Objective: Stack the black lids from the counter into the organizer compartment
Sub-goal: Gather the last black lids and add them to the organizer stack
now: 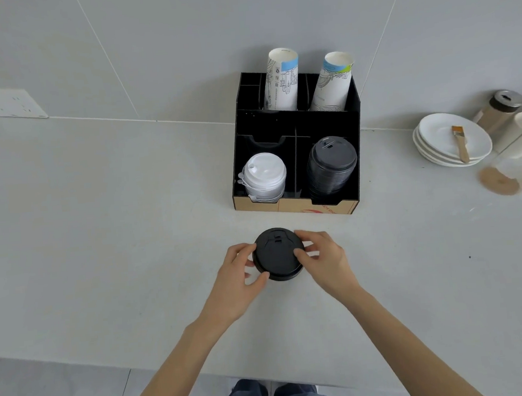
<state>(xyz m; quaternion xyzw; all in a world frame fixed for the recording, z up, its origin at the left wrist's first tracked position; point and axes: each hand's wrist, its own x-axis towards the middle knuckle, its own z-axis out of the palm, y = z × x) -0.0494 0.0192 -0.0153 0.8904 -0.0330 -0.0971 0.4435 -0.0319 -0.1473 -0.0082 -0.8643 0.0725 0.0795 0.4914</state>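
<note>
Black lids [277, 255] are being pinched by both hands — left hand [240, 276], right hand [322, 255] — likely squaring them for the organizer [294, 118] at 12 o'clock.

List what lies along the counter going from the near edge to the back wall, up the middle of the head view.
Black lids gripped between left hand and right hand → organizer front wall → stack of black lids in its front right compartment → paper cups standing at the back.

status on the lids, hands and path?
Left hand and right hand both gripping round black plastic lid on counter. Black lid stack fills organizer's front-right compartment. Path clear.
</note>
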